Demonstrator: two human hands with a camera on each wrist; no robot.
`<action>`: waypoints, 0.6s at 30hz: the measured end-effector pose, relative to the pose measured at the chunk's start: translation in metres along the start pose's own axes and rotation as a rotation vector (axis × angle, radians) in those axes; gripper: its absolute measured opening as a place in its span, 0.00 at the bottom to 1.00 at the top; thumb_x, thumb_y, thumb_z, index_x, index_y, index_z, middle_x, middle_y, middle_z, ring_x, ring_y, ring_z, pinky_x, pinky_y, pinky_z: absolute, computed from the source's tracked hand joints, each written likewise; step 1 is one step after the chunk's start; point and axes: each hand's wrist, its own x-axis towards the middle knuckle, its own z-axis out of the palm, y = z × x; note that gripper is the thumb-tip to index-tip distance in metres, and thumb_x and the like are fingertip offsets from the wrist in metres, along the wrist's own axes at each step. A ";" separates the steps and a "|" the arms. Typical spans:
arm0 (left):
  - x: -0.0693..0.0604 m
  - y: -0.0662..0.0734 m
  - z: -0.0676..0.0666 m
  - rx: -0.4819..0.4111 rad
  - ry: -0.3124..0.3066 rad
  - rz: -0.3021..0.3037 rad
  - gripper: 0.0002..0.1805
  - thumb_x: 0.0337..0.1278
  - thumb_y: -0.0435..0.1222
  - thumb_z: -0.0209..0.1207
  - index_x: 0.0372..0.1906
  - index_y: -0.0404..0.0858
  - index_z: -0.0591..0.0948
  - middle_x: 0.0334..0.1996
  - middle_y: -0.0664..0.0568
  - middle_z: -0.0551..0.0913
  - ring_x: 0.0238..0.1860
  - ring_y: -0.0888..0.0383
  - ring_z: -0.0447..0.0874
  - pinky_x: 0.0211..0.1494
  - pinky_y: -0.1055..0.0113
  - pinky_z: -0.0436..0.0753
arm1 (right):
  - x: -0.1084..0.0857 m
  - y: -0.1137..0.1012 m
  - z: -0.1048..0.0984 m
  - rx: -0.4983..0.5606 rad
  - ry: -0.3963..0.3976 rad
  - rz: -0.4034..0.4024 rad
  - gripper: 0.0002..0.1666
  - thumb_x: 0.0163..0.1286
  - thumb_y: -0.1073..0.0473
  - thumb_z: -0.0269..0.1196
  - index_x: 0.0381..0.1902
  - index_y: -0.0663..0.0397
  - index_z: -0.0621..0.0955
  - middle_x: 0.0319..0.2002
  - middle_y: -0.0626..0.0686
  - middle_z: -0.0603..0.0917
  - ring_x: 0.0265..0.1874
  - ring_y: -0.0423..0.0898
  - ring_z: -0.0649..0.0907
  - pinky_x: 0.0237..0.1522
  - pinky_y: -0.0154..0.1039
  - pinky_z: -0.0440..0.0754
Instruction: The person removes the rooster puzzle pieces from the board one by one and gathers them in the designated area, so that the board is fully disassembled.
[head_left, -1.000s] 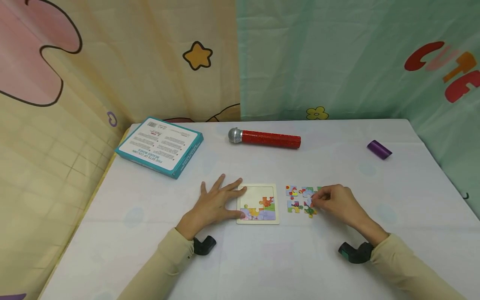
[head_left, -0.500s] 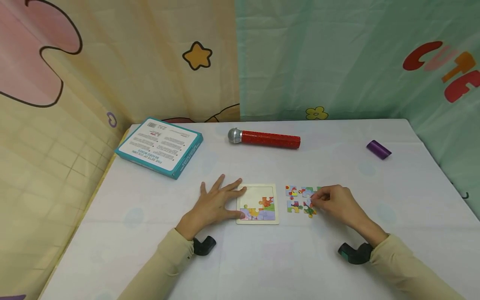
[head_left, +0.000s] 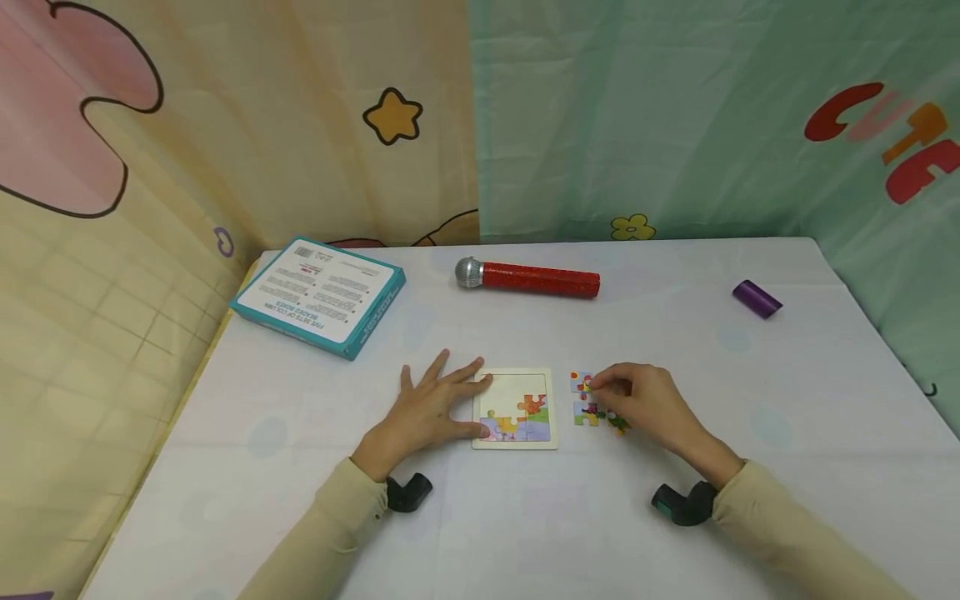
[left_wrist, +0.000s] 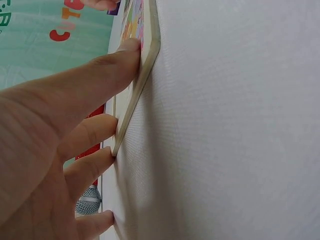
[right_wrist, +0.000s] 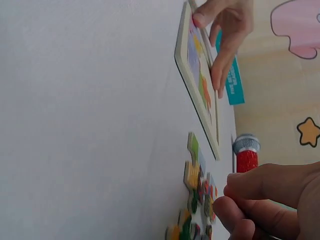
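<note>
The white surface [head_left: 465,533] has a fine woven texture. On it lies the square puzzle board [head_left: 510,387], thick-edged, cream, its corners slightly rounded. My left grip [head_left: 420,412] is released, fingers spread, thumb resting on the board's near corner. Bright fitted pieces fill its near side and part of its right. Right of it lie loose, knobbed puzzle pieces [head_left: 587,414]; my right grip [head_left: 652,408] bends over them, but I cannot tell whether it pinches one.

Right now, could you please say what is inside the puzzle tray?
The tray holds puzzle pieces along the near edge and lower right; what the left hand covers cannot be seen.
</note>
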 end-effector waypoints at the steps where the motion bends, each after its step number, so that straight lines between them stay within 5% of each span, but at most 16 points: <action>1: 0.000 0.000 0.000 -0.003 -0.001 -0.001 0.41 0.45 0.54 0.73 0.69 0.52 0.73 0.75 0.60 0.60 0.78 0.41 0.39 0.65 0.24 0.35 | 0.001 -0.003 0.004 0.005 -0.003 -0.010 0.06 0.61 0.64 0.68 0.37 0.54 0.87 0.22 0.45 0.80 0.20 0.41 0.73 0.21 0.32 0.70; 9: -0.001 -0.002 0.001 -0.009 -0.003 -0.005 0.41 0.46 0.54 0.72 0.69 0.52 0.73 0.75 0.60 0.60 0.78 0.42 0.38 0.65 0.25 0.35 | 0.012 -0.023 0.032 0.037 -0.053 -0.073 0.11 0.57 0.64 0.72 0.41 0.55 0.88 0.27 0.44 0.80 0.24 0.41 0.75 0.24 0.31 0.72; 18: 0.000 -0.001 0.000 -0.001 -0.004 -0.004 0.41 0.46 0.54 0.72 0.69 0.53 0.73 0.75 0.60 0.60 0.78 0.41 0.39 0.65 0.24 0.36 | 0.015 -0.031 0.042 0.006 -0.083 -0.098 0.15 0.54 0.64 0.75 0.41 0.56 0.88 0.27 0.43 0.79 0.24 0.41 0.73 0.25 0.31 0.71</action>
